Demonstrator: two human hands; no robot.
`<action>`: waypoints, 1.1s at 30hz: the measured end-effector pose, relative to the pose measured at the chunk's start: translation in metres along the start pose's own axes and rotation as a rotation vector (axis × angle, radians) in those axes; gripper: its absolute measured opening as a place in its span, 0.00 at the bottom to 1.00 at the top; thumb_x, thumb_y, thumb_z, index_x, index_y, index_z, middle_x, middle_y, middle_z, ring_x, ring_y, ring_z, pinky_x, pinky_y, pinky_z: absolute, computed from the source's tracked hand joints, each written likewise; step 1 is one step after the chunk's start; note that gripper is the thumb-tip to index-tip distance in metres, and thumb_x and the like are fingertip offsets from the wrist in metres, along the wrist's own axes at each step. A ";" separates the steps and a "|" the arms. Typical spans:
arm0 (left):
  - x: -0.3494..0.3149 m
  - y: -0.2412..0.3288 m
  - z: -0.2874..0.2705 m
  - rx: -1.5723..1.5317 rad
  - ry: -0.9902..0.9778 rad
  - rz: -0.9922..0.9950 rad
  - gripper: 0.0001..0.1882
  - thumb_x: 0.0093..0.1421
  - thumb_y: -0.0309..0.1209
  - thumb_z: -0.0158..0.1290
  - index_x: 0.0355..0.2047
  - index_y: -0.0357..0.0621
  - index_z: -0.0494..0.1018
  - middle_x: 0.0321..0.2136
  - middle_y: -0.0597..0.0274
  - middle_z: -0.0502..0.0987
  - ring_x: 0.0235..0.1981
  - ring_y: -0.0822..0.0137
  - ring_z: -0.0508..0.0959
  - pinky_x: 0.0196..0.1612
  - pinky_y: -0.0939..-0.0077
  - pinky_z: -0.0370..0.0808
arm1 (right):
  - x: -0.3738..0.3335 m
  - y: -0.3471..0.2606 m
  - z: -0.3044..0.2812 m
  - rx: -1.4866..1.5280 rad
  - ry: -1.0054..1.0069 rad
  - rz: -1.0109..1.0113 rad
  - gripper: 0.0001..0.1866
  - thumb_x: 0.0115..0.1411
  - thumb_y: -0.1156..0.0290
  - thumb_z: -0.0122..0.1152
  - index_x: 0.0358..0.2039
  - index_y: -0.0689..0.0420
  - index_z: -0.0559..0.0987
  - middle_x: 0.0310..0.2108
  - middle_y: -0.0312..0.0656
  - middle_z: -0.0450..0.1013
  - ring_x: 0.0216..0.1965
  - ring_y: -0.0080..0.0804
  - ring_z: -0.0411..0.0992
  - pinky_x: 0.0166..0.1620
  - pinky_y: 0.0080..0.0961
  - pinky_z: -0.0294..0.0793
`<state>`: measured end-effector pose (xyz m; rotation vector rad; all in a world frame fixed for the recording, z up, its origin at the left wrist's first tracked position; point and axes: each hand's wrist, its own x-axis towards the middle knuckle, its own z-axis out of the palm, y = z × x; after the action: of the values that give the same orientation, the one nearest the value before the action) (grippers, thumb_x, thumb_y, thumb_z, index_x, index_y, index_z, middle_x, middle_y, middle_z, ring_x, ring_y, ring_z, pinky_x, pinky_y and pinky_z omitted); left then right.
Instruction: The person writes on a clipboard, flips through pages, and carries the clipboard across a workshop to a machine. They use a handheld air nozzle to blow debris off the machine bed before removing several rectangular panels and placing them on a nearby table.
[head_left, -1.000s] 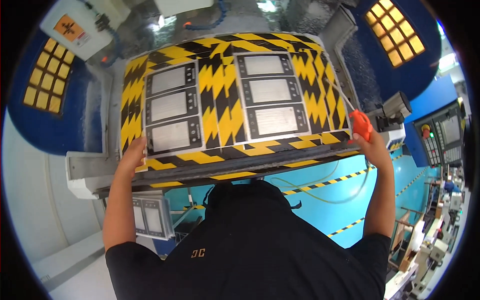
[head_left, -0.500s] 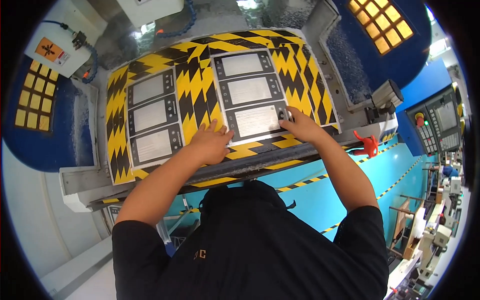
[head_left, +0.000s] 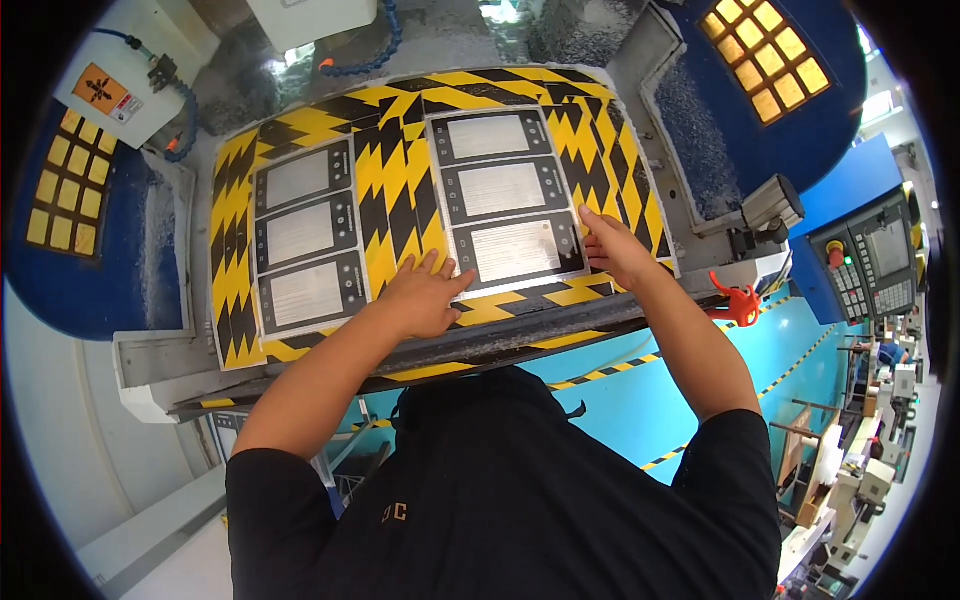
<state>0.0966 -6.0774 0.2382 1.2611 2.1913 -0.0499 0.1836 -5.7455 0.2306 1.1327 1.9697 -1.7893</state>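
Observation:
On the yellow-and-black striped bed lies a sheet of three dark-framed panels with pale rectangular windows; its nearest panel [head_left: 517,251] is between my hands. My left hand [head_left: 422,299] rests with spread fingers at the sheet's lower left corner, its thumb near that panel's left edge. Just past the same panel's right edge is my right hand [head_left: 615,250], fingers apart and slightly bent, with nothing seen in it. Whether its fingertips touch the sheet I cannot tell. A similar sheet of three panels [head_left: 305,230] lies to the left.
The striped bed [head_left: 395,175] sits inside a machine with blue side walls. Blue jointed coolant hoses [head_left: 375,62] hang at the back. A red spray-gun-like handle [head_left: 738,302] is at the front right edge, and a control panel [head_left: 868,255] stands further right.
My right hand has slid right, off the near panel's right end to just beyond its edge. The left hand stays at the lower left corner with little movement.

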 end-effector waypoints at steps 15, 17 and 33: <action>0.001 -0.004 -0.002 -0.499 0.150 -0.049 0.31 0.66 0.37 0.56 0.67 0.44 0.65 0.65 0.46 0.69 0.67 0.45 0.67 0.69 0.57 0.63 | -0.008 -0.001 0.002 -0.087 0.046 -0.037 0.47 0.62 0.31 0.57 0.63 0.63 0.69 0.51 0.46 0.69 0.51 0.38 0.69 0.53 0.38 0.73; 0.010 -0.008 0.016 -0.928 0.205 -0.150 0.29 0.66 0.36 0.56 0.66 0.42 0.67 0.61 0.47 0.72 0.63 0.50 0.71 0.66 0.62 0.65 | -0.015 -0.008 0.008 -0.110 0.001 -0.080 0.48 0.62 0.30 0.57 0.65 0.62 0.68 0.52 0.48 0.69 0.53 0.39 0.68 0.54 0.40 0.72; 0.016 0.014 0.024 -2.348 0.223 -0.343 0.38 0.58 0.26 0.58 0.67 0.53 0.57 0.53 0.52 0.66 0.43 0.48 0.78 0.47 0.53 0.78 | 0.000 0.002 -0.003 -0.108 -0.024 -0.013 0.42 0.62 0.32 0.59 0.61 0.55 0.71 0.50 0.41 0.70 0.46 0.33 0.68 0.51 0.39 0.71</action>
<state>0.1131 -6.0645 0.2140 -0.5118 1.0105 1.8365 0.1858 -5.7431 0.2302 1.0625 2.0375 -1.6720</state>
